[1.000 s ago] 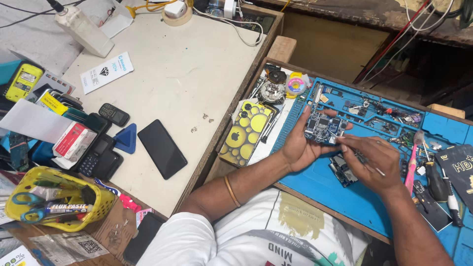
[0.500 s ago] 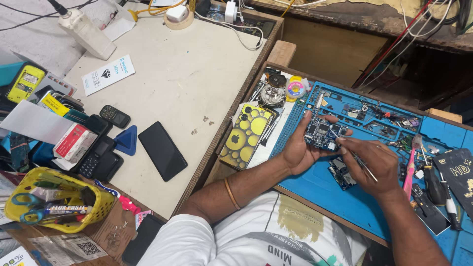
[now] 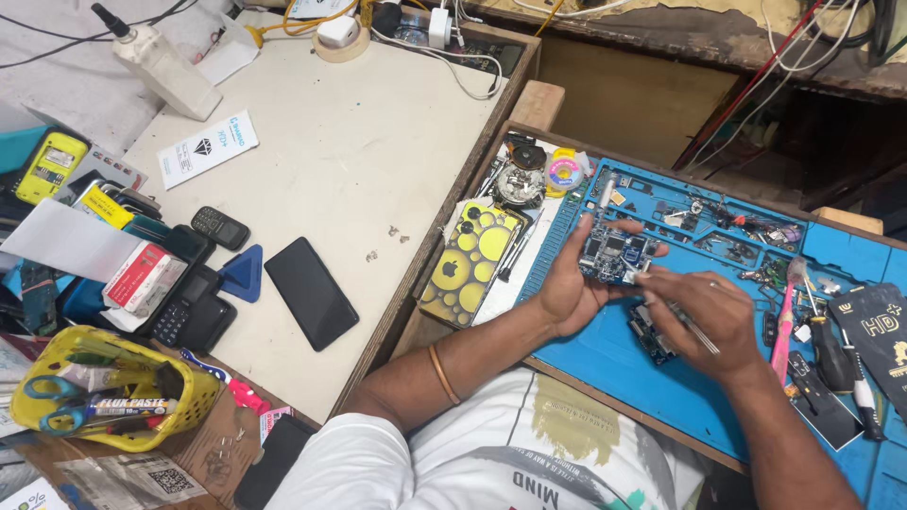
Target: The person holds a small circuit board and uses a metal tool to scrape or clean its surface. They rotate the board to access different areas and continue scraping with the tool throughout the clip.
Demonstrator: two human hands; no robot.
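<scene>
Head view shows the left hand (image 3: 565,288) gripping a small blue-green circuit board (image 3: 614,256) while the right hand (image 3: 710,316) pinches thin metal tweezers (image 3: 697,332) at its edge, mid-probing, which calls for steadiness.

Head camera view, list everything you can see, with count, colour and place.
circuit board: one, blue-grey, in left hand
tweezers: one, metal, in right hand
work mat: one, blue, under the hands
phone case: one, yellow-spotted, left of mat
smartphone: one, black, face down on white table
triangular pick: one, blue, beside smartphone
basket: one, yellow, bottom left
tape roll: one, tan, table top
left hand: grips board
right hand: holds tweezers at board
</scene>
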